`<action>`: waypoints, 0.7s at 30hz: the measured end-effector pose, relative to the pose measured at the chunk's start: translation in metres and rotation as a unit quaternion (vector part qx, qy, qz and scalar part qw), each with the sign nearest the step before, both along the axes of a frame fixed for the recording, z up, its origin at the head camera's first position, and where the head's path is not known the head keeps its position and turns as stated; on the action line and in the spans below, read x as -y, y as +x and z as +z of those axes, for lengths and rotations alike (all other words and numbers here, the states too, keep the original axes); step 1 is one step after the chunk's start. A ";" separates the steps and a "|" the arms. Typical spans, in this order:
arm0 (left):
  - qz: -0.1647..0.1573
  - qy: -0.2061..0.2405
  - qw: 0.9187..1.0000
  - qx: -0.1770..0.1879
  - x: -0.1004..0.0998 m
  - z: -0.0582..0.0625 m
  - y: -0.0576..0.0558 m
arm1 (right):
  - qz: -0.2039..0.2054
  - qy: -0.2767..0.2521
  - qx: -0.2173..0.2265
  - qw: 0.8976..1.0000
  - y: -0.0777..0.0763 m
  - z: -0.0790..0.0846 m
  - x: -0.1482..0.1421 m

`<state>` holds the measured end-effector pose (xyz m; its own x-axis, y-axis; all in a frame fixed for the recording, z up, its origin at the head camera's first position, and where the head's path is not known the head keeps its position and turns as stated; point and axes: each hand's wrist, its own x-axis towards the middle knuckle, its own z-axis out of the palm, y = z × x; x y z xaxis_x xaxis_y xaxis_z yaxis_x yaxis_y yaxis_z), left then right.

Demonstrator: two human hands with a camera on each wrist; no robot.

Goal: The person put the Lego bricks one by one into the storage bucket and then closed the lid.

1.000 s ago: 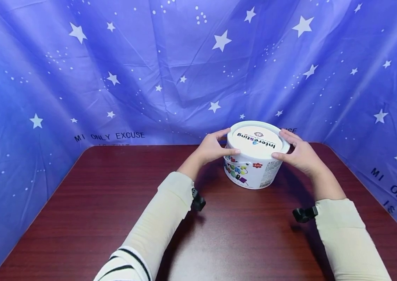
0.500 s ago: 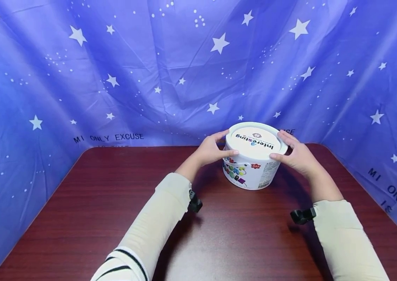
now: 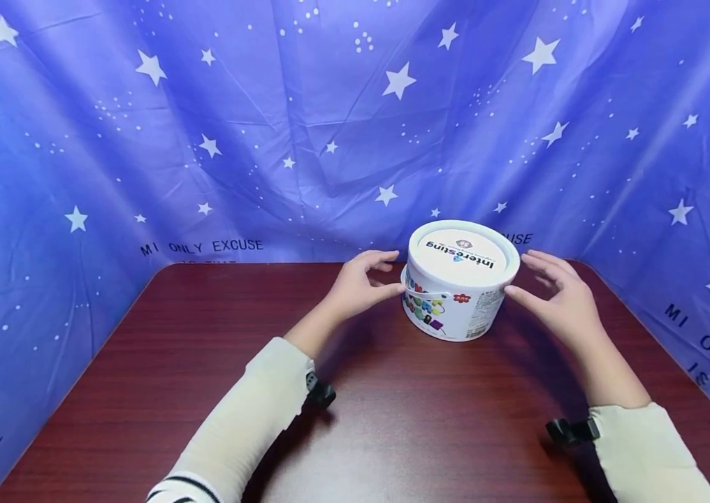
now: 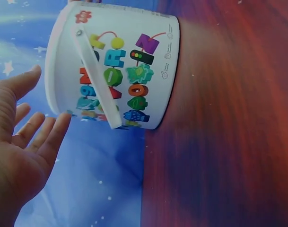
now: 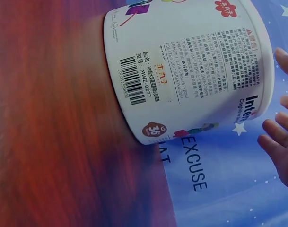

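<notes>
A white round bucket (image 3: 449,314) with a lid (image 3: 465,257) stands upright at the back right of the table. Its lid reads "Interesting", and its side carries colourful bead pictures and a white handle (image 4: 99,78). My left hand (image 3: 358,286) is spread just left of the bucket, its thumb tip close to the rim. On the other side my right hand (image 3: 559,300) is spread too, with its thumb tip near the lid's edge. In both wrist views the fingers look apart from the bucket; whether a thumb touches it I cannot tell. A barcode label (image 5: 134,80) shows in the right wrist view.
The dark red wooden table (image 3: 355,391) runs back to a blue curtain (image 3: 305,126) with white stars, which also hangs along both sides. Black wrist cameras sit on both cuffs, above the tabletop.
Both hands have come off the lid, the left moving left and the right moving right, both somewhat toward me. The bucket stays in its place on the table.
</notes>
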<state>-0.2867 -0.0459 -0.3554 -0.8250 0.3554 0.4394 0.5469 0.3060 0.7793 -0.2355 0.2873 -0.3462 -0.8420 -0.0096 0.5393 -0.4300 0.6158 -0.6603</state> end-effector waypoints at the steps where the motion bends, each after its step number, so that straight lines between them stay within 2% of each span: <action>1: 0.001 0.001 1.000 -0.011 0.004 0.000 0.003 | -0.003 0.003 -0.009 1.000 0.003 -0.001 -0.001; 8: 0.007 0.031 0.999 -0.042 0.028 -0.005 0.022 | -0.031 0.053 -0.028 0.998 0.020 -0.003 -0.008; 14: 0.013 0.037 0.997 -0.072 0.051 -0.006 0.036 | -0.030 0.060 -0.058 0.996 0.029 -0.005 -0.006; 21: 0.064 0.002 0.993 -0.095 0.093 -0.011 0.057 | -0.025 0.076 -0.096 0.992 0.040 -0.010 -0.012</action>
